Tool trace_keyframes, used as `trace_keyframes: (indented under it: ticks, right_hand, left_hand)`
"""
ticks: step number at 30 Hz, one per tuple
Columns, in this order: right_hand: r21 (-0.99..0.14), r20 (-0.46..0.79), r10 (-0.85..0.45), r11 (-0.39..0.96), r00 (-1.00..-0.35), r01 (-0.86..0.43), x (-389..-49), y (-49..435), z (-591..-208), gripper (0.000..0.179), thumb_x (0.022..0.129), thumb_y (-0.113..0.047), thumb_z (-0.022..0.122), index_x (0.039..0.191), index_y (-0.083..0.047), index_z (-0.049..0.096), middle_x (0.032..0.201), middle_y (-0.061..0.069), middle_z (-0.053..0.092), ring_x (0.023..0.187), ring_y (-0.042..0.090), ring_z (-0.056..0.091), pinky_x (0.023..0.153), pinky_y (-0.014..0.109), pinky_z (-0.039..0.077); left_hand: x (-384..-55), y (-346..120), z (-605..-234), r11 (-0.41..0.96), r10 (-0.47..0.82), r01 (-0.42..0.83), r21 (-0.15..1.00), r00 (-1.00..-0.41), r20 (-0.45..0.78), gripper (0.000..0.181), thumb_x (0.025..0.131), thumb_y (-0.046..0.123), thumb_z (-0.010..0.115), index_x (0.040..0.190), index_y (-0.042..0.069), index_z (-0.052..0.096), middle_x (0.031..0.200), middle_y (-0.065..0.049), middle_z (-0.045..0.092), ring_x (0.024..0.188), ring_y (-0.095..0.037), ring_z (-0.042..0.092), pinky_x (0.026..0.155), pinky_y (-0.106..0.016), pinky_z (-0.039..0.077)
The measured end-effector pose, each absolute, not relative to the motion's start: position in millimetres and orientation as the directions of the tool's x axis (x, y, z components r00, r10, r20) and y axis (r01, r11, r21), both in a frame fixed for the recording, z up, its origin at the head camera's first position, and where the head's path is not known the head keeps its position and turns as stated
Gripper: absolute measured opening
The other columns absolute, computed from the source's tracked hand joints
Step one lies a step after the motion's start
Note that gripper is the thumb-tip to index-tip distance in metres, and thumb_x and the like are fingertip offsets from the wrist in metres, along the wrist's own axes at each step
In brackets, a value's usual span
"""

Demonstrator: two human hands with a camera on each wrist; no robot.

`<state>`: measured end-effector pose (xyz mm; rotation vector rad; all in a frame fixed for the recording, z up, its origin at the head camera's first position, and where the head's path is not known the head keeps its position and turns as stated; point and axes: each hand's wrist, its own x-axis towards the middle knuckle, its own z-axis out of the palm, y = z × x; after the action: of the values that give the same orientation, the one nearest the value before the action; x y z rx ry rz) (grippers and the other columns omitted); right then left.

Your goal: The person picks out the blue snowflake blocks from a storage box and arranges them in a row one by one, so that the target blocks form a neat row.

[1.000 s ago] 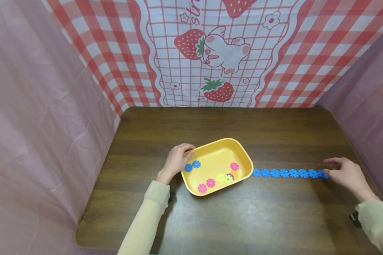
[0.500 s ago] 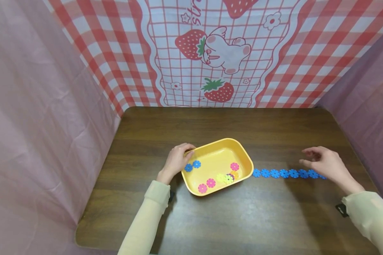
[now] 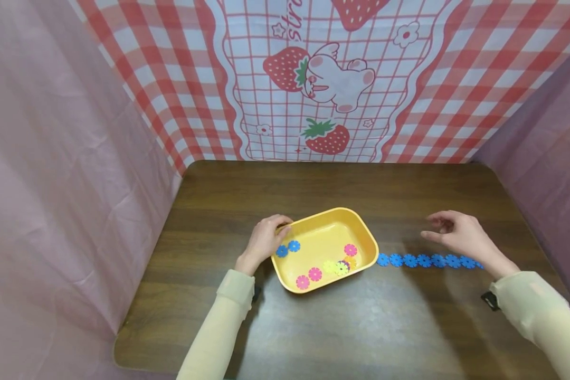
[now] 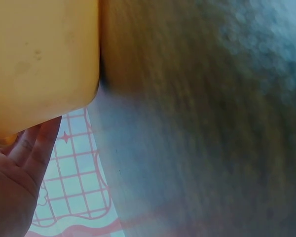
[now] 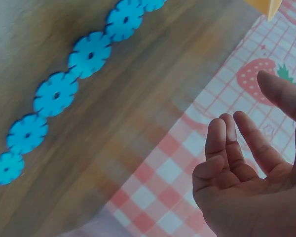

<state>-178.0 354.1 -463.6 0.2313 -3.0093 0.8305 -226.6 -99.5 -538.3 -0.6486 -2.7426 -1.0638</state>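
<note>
A yellow plastic basin (image 3: 320,240) sits at a slant on the table. My left hand (image 3: 263,240) holds its left end, thumb at the rim and fingers outside. Inside lie two blue notched discs (image 3: 294,246), several pink discs (image 3: 315,274), yellow discs (image 3: 341,268), an orange disc (image 3: 351,261) and a partly covered purple one. From the basin's right end a straight row of blue notched discs (image 3: 424,260) runs rightward. Above that row hovers my right hand (image 3: 461,237), its loosely bent fingers holding nothing; the right wrist view shows its palm (image 5: 256,182). The forearm hides the row's far end.
The brown wooden table (image 3: 351,332) has rounded corners. Behind it hangs a red-and-white checked cloth (image 3: 166,68) with strawberries. Pink curtains (image 3: 52,158) flank both sides.
My right hand has lifted from the right end of the blue disc row and moved left above it. The left hand, basin and discs stay in place.
</note>
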Motion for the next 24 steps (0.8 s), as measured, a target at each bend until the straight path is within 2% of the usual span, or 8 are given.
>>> trace_keyframes:
  ticks: [14,24]
  right_hand:
    - [-0.54,0.044,-0.238,0.812,-0.97,-0.223,-194,310,-464,0.046,0.085,-0.029,0.082,0.114,0.003,0.068,0.099,0.017,0.067,0.081,0.024,0.058,0.067,0.03,0.05]
    - [-0.536,0.047,-0.296,0.799,-0.954,-0.274,-201,280,-460,0.042,0.082,-0.023,0.084,0.113,0.001,0.069,0.098,0.015,0.068,0.081,0.023,0.057,0.071,0.038,0.051]
  left_hand:
    - [-225,-100,-537,0.656,0.345,0.438,0.615,-0.899,0.271,0.013,0.095,0.014,0.069,0.106,0.009,0.074,0.105,-0.005,0.072,0.098,-0.023,0.068,0.089,-0.04,0.052]
    - [-225,-100,-537,0.657,0.345,0.439,0.613,-0.898,0.273,0.013,0.096,0.016,0.069,0.106,0.01,0.074,0.105,-0.004,0.072,0.097,-0.023,0.068,0.088,-0.039,0.052]
